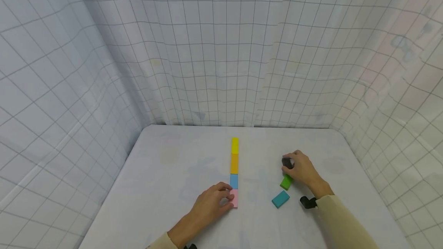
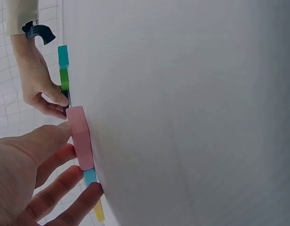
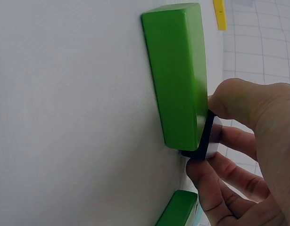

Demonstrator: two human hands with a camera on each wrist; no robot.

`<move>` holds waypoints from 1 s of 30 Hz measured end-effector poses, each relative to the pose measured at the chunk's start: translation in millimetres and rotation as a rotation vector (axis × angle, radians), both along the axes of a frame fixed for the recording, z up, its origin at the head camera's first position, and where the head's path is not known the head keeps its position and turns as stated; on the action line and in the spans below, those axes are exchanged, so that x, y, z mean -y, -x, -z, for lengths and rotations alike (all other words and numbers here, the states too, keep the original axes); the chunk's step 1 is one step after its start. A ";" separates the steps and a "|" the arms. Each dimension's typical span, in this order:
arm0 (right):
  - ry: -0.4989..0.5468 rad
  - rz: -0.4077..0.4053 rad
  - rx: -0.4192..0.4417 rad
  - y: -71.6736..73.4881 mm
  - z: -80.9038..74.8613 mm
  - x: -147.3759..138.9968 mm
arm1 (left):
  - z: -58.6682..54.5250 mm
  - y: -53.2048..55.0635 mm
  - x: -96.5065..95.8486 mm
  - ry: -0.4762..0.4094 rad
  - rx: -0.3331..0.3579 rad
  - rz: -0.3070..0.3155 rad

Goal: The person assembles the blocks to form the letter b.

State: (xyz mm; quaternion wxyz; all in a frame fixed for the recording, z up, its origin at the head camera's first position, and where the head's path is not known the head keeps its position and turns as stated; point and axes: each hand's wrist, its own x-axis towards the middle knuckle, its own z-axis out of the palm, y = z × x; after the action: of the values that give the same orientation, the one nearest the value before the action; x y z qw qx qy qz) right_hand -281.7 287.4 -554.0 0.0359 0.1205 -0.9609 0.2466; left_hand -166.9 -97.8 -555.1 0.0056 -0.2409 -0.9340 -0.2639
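Observation:
A yellow block (image 1: pixel 235 145), an orange block (image 1: pixel 234 163), a blue block (image 1: pixel 233 181) and a pink block (image 1: pixel 234 199) lie end to end in a straight line on the white table. My left hand (image 1: pixel 213 201) rests at the pink block's left side, thumb and fingers relaxed and spread along it, not pinching. To the right, my right hand (image 1: pixel 300 169) pinches a black block (image 1: pixel 287 163) between thumb and fingers. Close below it lies a green block (image 1: pixel 286 182), large in the right wrist view. Nearer to me is a teal block (image 1: pixel 280 199), set at an angle.
A white table (image 1: pixel 180 156) carries everything. Hanging white sheets with a dark grid (image 1: pixel 221 49) enclose its back and both sides. Another green block face (image 3: pixel 180 207) shows at the bottom of the right wrist view, partly cut off. Black straps (image 1: pixel 308 202) sit at the wrists.

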 end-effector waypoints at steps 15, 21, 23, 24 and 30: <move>0.004 -0.002 -0.010 0.9 0.8 3.8 | 0.5 -1.8 0.4 -0.012 -0.014 0.005; 0.002 -0.007 -0.022 1.8 -1.7 5.0 | 1.1 -0.4 0.4 -0.002 0.001 0.000; 0.006 -0.013 -0.032 2.3 -2.4 6.0 | 1.5 -0.1 0.2 0.000 -0.003 -0.001; 0.008 -0.018 -0.038 2.3 -2.8 6.8 | 1.7 0.0 0.1 -0.001 -0.005 -0.001; 0.013 -0.041 -0.061 1.0 -5.2 12.3 | 2.5 -0.3 0.1 -0.004 -0.011 0.002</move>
State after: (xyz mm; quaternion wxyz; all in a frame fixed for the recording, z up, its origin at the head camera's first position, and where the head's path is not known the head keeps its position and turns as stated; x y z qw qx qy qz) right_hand -282.7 275.0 -548.8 0.0609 0.1471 -0.9551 0.2499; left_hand -166.6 -97.9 -557.7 0.0112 -0.2431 -0.9332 -0.2645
